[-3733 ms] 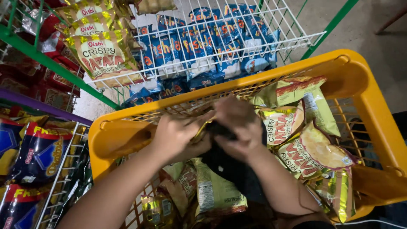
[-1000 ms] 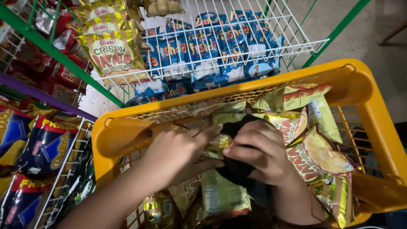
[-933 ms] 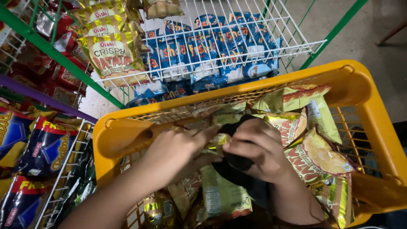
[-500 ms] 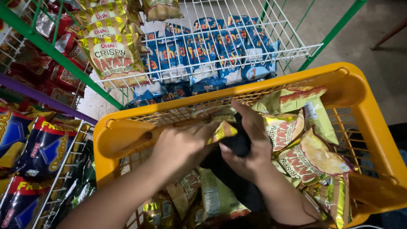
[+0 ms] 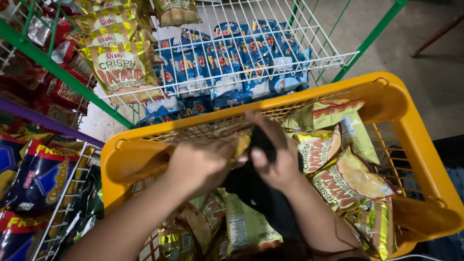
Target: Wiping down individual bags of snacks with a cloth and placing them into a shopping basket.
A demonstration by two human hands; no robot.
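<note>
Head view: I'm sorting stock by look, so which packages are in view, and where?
Green-yellow snack bags: heaped in yellow basket.
Blue packets: white wire shelf, top centre.
Gold-striped bags: hanging upper left.
Dark blue bags: rack, lower left.

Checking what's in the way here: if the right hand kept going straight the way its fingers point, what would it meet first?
The right hand points up and away, toward the far rim of the yellow basket. It would probably meet that mesh wall first, with the blue snack packets on the white wire rack beyond, though depth is hard to judge.
</note>
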